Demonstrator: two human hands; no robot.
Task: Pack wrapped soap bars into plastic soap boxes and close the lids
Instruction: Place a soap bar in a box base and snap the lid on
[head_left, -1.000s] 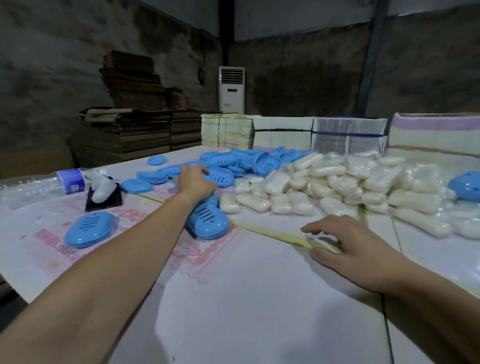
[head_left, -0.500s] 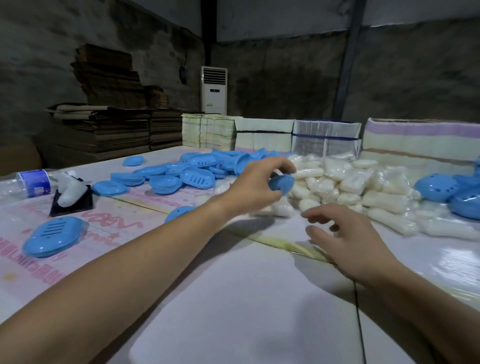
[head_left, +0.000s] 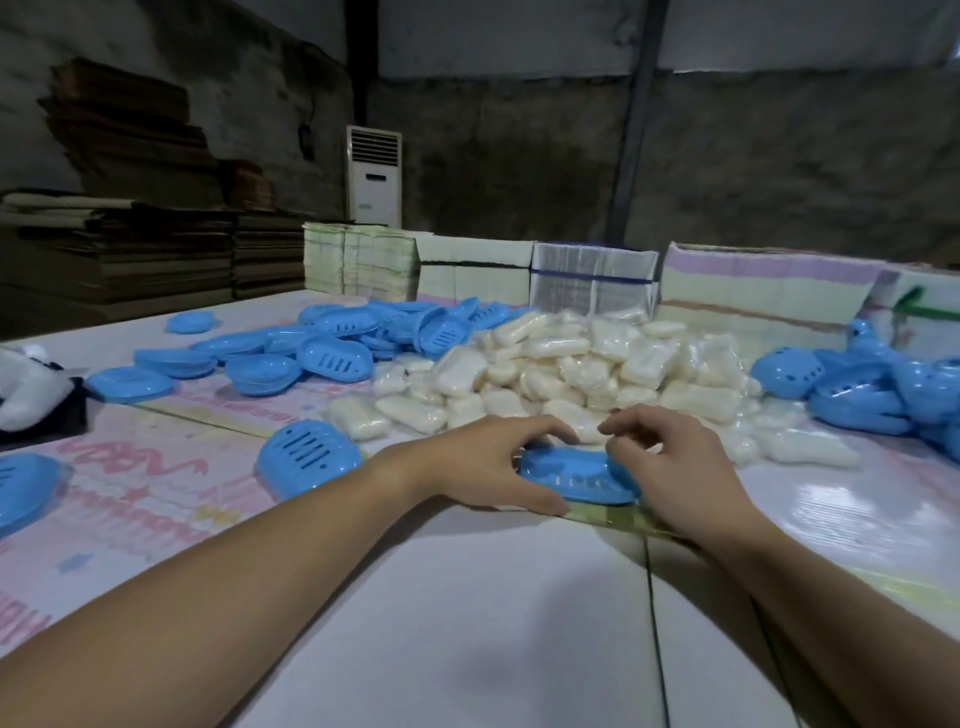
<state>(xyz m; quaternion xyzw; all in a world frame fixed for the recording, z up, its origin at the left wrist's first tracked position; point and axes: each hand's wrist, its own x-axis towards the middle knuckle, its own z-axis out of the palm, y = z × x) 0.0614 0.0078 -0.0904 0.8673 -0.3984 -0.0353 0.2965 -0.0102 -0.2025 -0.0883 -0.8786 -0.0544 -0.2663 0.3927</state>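
White tabletop (head_left: 467, 623) fills most of the view, with printed pink sheets (head_left: 130, 478) spread over its left side. Big pile of wrapped soap bars (head_left: 561, 364) sits at the middle back, with blue box halves (head_left: 322, 343) heaped to its left and another blue heap (head_left: 872, 384) off to the right. Camera has swung a bit to the right since half a second ago, so that right heap shows way more now and the water bottle on the far left has dropped out of frame.

Main change: the blue soap box (head_left: 576, 480) the left hand was carrying up in the air in front of the soap pile is now down on the table, right at the near edge of the pile, sitting between both hands. Left hand (head_left: 488, 462) grips its left end, fingers curled over the far rim and thumb along the near side. Right hand (head_left: 670, 467), which was hovering open just above the table, has come in to the box's right end with fingers curled; looks like it's touching the box, but can't tell if it's actually got hold of anything. A closed slotted box (head_left: 306, 454) lies just left of the left wrist.
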